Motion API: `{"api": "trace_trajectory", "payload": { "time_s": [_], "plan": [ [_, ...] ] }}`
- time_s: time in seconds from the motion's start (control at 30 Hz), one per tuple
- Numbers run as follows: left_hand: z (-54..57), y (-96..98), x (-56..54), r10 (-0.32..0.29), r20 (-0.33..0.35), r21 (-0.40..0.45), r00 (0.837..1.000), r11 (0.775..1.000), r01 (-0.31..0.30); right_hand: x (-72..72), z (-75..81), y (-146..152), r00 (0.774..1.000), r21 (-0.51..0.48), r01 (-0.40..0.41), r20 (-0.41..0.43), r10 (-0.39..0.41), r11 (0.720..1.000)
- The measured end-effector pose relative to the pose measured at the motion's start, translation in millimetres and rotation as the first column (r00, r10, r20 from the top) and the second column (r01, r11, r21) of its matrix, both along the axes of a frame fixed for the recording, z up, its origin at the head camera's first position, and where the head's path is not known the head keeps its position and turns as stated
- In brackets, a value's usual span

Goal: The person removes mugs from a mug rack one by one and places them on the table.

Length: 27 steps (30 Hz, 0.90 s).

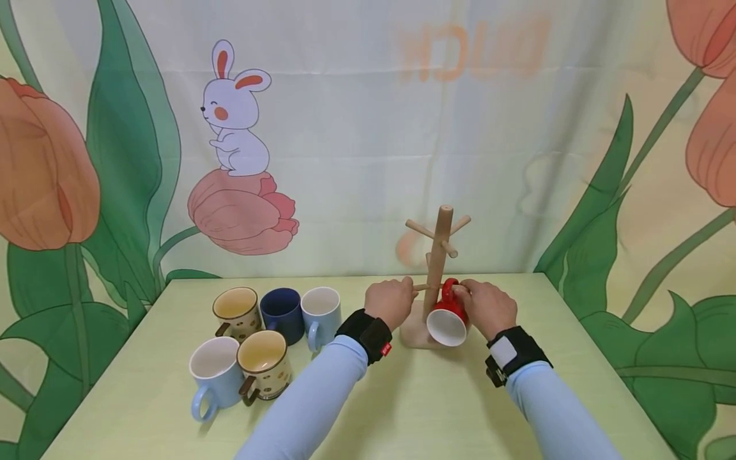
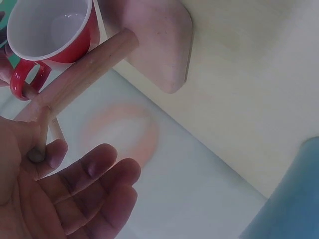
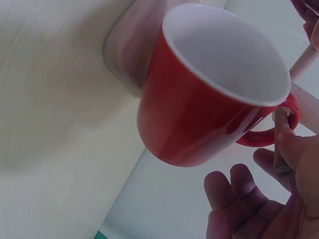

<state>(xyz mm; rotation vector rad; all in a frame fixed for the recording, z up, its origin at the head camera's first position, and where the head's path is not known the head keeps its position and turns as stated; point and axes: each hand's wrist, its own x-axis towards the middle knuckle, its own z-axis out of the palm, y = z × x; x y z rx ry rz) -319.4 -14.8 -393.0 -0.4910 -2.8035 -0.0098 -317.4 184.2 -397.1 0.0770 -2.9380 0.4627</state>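
Observation:
A wooden mug tree (image 1: pixel 438 268) stands near the back of the table on its flat base (image 2: pixel 164 45). On one of its low pegs hangs a red mug (image 1: pixel 447 324) with a white inside, tilted so its mouth faces forward. The peg runs through the mug's handle (image 3: pixel 259 138). My right hand (image 1: pixel 489 306) pinches the end of that peg (image 3: pixel 281 159) between thumb and forefinger, beside the handle; its other fingers are loosely bent. With thumb and forefinger, my left hand (image 1: pixel 391 301) pinches the opposite low peg (image 2: pixel 42 134), which carries no mug.
Left of the mug tree stand several upright mugs: a navy mug (image 1: pixel 282 315), light blue mugs (image 1: pixel 321 314) and cream spotted mugs (image 1: pixel 266 364) with brown handles. Behind the table (image 1: pixel 425 409) hangs a cloth (image 1: pixel 345 128) printed with tulips and a rabbit.

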Motion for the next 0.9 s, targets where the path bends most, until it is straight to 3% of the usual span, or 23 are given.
{"api": "trace_trajectory", "payload": {
  "time_s": [0.2,0.37,0.63,0.9],
  "plan": [
    [-6.1,-7.9,2.3,0.004,0.000,0.013,1.000,1.000,-0.004,5.1,0.2,2,0.998,0.000,0.045,0.041,-0.045,0.999],
    [-8.9,-20.3,12.4,0.022,0.039,0.010,0.999,1.000,-0.022,14.0,0.3,7,0.998,-0.022,0.040,0.044,-0.039,0.999],
    [-11.9,-41.4,39.3,0.009,0.146,0.025,0.989,1.000,-0.012,27.0,-7.7,15,0.999,-0.036,0.043,-0.012,-0.043,0.998],
    [-24.3,-56.7,76.6,-0.050,0.193,0.011,0.980,0.999,0.049,32.2,-27.3,23,0.998,0.008,0.067,0.018,-0.068,0.998]
  ]
}}
